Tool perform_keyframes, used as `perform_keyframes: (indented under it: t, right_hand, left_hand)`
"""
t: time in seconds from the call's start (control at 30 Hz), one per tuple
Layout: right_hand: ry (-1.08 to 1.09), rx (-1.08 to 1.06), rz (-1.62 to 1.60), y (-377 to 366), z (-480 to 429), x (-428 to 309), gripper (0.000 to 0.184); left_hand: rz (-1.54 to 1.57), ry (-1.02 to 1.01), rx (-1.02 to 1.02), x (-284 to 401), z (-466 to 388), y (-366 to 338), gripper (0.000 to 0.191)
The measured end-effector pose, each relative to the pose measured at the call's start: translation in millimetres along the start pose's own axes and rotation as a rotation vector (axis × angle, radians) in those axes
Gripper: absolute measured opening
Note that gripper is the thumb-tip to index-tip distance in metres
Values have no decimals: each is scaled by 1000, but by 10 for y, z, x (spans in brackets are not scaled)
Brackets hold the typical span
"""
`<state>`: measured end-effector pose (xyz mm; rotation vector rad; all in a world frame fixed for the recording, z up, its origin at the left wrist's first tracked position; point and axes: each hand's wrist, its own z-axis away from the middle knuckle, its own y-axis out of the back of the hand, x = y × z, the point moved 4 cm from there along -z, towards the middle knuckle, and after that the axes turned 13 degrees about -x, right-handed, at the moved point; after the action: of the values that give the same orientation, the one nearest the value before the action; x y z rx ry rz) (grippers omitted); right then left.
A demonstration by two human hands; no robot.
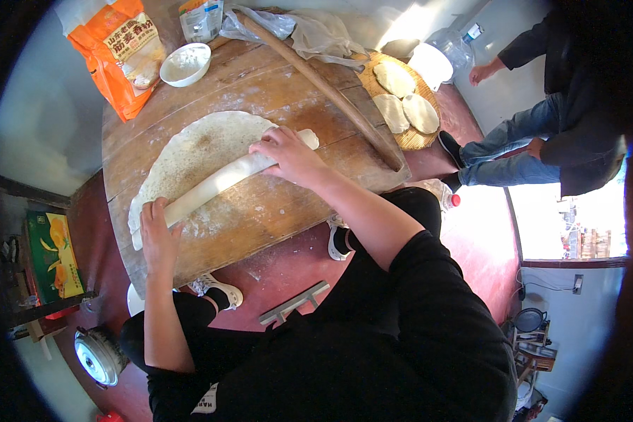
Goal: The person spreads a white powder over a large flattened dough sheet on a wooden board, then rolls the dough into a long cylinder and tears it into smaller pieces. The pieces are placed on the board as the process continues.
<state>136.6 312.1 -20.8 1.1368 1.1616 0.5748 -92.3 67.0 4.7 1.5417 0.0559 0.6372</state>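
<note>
A wide, thin sheet of dough (211,134), speckled with brown seasoning, lies on a round wooden table (264,211). Its near side is rolled up into a long pale dough roll (211,190) that slants across the table. My left hand (158,235) grips the roll's left end, fingers on top and thumb on the near side. Towards the other end, my right hand (287,155) curls over the roll, with a short flap of dough showing past the knuckles. A long wooden rolling pin (322,84) rests on the table beyond my right hand, touching neither hand.
An orange flour bag (121,58) and a white bowl (185,64) with flour stand at the back left. Plastic bags (316,34) lie behind the rolling pin. A woven tray (427,137) to the right holds three flat dough pieces. Another person (538,126) sits beyond it.
</note>
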Motion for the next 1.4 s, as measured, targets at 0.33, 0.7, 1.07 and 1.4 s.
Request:
perform_keyframes:
  t: [0.33,0.7,1.07,1.4]
  right_hand:
    - [-45,-86,39,102,33,17,60]
    - [-46,-56,51,91,67,55,58]
    - [13,4,80,52,56,59,52]
    - [-32,-138,124,124,73,22,48]
  left_hand:
    - [18,-80,-25,-33,-36,60,53]
    - [-39,-103,-35,-58,-22,120,52]
    - [-16,-123,-54,-78,-20,155,50]
    - [52,-98,-169,-95,-24,213,41]
